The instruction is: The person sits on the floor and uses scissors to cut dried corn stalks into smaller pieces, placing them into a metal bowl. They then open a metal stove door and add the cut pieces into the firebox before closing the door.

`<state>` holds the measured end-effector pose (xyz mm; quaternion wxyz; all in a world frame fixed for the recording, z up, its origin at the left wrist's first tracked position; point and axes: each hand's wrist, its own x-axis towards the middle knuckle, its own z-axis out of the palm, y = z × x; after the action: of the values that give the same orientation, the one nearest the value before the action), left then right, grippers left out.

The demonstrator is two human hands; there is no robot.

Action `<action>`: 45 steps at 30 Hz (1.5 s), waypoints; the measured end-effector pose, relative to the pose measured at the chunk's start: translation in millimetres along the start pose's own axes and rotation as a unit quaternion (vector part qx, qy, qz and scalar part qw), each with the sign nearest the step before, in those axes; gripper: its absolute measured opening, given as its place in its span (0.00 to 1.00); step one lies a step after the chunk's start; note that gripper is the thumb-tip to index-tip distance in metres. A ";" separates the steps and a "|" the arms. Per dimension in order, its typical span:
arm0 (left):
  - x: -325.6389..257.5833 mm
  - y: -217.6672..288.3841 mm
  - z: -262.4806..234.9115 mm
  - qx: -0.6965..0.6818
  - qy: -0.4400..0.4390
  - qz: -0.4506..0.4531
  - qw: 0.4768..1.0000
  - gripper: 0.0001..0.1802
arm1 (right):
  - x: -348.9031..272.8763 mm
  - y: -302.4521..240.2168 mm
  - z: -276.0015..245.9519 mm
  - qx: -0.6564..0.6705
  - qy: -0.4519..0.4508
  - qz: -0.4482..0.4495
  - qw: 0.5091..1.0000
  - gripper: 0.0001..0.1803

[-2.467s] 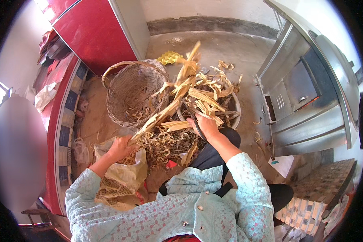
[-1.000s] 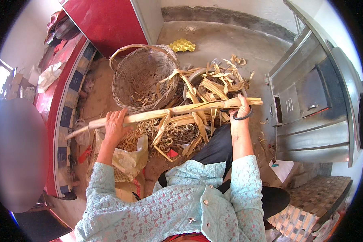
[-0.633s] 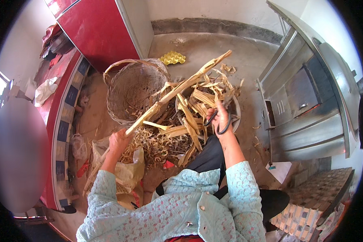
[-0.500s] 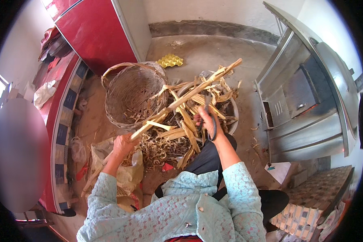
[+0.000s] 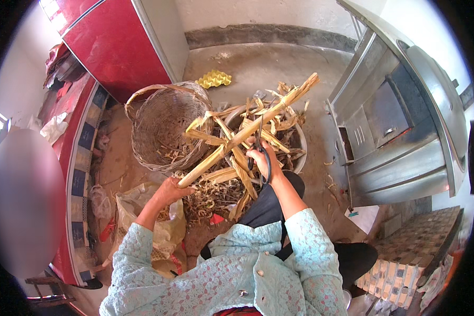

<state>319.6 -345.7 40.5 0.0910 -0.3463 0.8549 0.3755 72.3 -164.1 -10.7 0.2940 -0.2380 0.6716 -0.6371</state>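
Observation:
My left hand (image 5: 169,193) grips the lower end of a long dry corn stalk (image 5: 247,130), which slants up and away to the right over a basin. Withered husk-like leaves (image 5: 203,136) hang from its middle. My right hand (image 5: 263,158) is closed around black-handled scissors (image 5: 269,167), their blades pointing up beside the stalk. Whether the blades touch it, I cannot tell. Below the stalk stands a pale round basin (image 5: 304,158) filled with dry leaves and stalk pieces. Shredded dry scraps (image 5: 213,196) are heaped on the floor between my hands.
A wicker basket (image 5: 138,150) with some scraps inside stands left of the basin. Behind it lies a yellow egg tray (image 5: 214,79). A crumpled sack (image 5: 134,203) sits by my left forearm. A metal stove (image 5: 400,187) is at the right, a red cabinet (image 5: 118,52) at the far left.
The stalk's tail no longer shows behind my left hand, which now holds near its lower end. Its leaves have swung left. The scissors have turned, and their blades show more plainly.

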 end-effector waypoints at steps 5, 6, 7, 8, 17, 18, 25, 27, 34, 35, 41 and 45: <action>7.0 -19.4 9.7 -0.030 -0.015 0.007 0.999 0.21 | -3.7 -9.0 0.9 -0.020 0.011 0.009 1.000 0.22; 5.5 -18.5 9.4 -0.028 -0.026 -0.011 0.999 0.21 | -5.4 -11.5 0.7 -0.033 0.008 0.013 0.999 0.23; 3.3 -16.5 8.8 -0.026 -0.036 -0.030 0.999 0.21 | -3.6 -7.9 1.1 -0.037 0.007 0.008 0.999 0.23; 2.0 -10.4 8.3 -0.022 -0.049 -0.044 0.998 0.21 | -1.4 -4.0 -0.2 -0.041 0.010 0.002 0.999 0.24; -11.8 -4.0 23.2 -0.175 -0.149 -0.076 0.970 0.20 | -5.1 -0.3 2.6 -0.032 0.016 -0.003 0.999 0.14; -12.6 0.6 24.3 -0.148 -0.143 -0.082 0.975 0.19 | -4.4 3.5 1.7 -0.051 0.039 -0.032 0.997 0.12; -21.6 2.3 17.8 -0.190 -0.180 -0.102 0.960 0.13 | -8.6 -6.8 4.9 -0.212 0.101 -0.048 0.971 0.11; -30.8 5.2 15.5 -0.194 -0.111 -0.047 0.974 0.14 | -7.9 -7.7 5.9 -0.251 0.098 -0.035 0.962 0.11; -59.4 -15.9 34.4 0.058 0.163 0.055 0.983 0.20 | -13.6 -13.6 16.6 -0.346 0.115 -0.083 0.927 0.10; -60.1 -13.0 38.3 0.108 0.202 0.075 0.971 0.20 | -11.9 -9.4 14.3 -0.334 0.105 -0.084 0.933 0.10; -41.6 -21.2 41.5 0.149 0.153 0.083 0.973 0.19 | -4.9 -4.7 7.0 -0.189 0.019 0.026 0.981 0.20; -32.0 -13.7 51.2 0.173 0.127 0.123 0.969 0.19 | -1.2 -4.2 -6.0 0.118 -0.002 0.169 0.979 0.20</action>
<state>347.1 -299.4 9.9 -0.0067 -0.2624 0.9475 0.1826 68.8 -159.3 -6.2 0.4248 -0.0860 0.6217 -0.6524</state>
